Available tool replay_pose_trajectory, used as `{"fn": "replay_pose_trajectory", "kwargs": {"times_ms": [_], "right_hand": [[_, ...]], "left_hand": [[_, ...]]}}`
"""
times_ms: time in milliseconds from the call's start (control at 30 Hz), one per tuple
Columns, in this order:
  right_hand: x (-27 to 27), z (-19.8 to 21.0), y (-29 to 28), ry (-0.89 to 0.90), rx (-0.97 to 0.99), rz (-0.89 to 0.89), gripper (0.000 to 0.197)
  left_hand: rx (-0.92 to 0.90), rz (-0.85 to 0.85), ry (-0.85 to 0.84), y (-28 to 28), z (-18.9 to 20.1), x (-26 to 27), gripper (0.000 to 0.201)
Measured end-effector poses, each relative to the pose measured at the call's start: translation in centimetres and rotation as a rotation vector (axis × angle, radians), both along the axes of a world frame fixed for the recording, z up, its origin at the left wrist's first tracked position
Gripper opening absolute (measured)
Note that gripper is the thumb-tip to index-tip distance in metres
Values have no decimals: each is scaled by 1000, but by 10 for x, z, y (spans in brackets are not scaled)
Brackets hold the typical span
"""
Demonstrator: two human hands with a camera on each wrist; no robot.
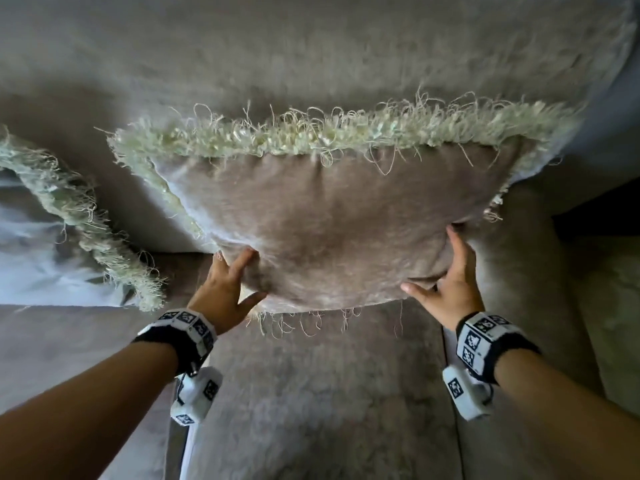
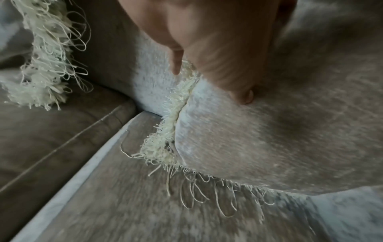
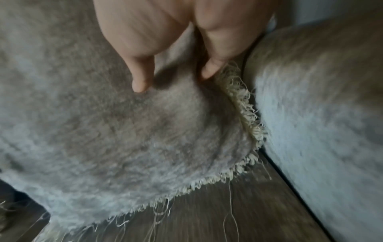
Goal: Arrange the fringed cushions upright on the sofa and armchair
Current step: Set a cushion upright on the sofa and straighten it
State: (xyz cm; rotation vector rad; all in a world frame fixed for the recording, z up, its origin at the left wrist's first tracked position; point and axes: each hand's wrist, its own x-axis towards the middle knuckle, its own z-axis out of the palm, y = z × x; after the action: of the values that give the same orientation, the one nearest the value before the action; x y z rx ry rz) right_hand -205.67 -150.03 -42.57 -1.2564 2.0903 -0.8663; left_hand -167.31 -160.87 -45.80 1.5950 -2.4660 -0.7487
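A taupe velvet fringed cushion [image 1: 332, 220] with pale green fringe stands upright against the sofa backrest [image 1: 311, 46]. Its bottom fringe hangs just above the seat [image 1: 329, 393]. My left hand [image 1: 239, 282] grips its lower left corner: the thumb digs into the front [image 2: 240, 91] and a finger lies past the side fringe [image 2: 176, 65]. My right hand [image 1: 446, 275] holds the lower right edge, thumb [image 3: 140, 85] on the front and a finger [image 3: 209, 72] by the fringe. A second fringed cushion [image 1: 69, 220] [image 2: 47, 57] leans at the left.
The sofa's padded right armrest [image 1: 536, 271] [image 3: 321, 114] sits close beside the held cushion. A seam [image 2: 68, 144] splits the seat into two pads on the left. Beyond the armrest are a dark gap [image 1: 595, 209] and another upholstered piece [image 1: 616, 323].
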Motion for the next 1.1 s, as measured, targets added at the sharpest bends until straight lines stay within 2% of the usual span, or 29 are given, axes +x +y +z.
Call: {"fn": "replay_pose_trajectory", "kwargs": {"times_ms": [100, 233, 300, 400, 467, 600, 733, 900, 967, 1100], "right_hand": [[0, -8, 9, 119, 2, -53, 125], [-11, 4, -4, 79, -14, -150, 129], [-18, 8, -16, 17, -13, -126, 134], [-19, 11, -34, -75, 136, -71, 141], [-16, 7, -41, -57, 203, -64, 145], [-2, -5, -41, -25, 315, -104, 153], [9, -7, -31, -49, 296, -164, 149], [22, 2, -13, -116, 124, -172, 136], [28, 4, -5, -127, 47, -171, 130], [41, 2, 3, -113, 35, -148, 122]], "left_hand": [[-97, 34, 56, 5, 8, -2, 87], [-215, 107, 159, 9, 11, -8, 81], [-204, 103, 182, 10, 7, -10, 85], [-75, 122, 199, 4, 5, -16, 96], [-17, 132, 160, -7, 5, -25, 100], [-28, 81, 113, -19, -9, -32, 100], [-33, 67, 207, -18, -6, -27, 84], [-151, 27, 263, -14, 22, -23, 108], [-202, 36, 262, -13, 31, -19, 111], [-199, 46, 200, -12, 33, -5, 113]]}}
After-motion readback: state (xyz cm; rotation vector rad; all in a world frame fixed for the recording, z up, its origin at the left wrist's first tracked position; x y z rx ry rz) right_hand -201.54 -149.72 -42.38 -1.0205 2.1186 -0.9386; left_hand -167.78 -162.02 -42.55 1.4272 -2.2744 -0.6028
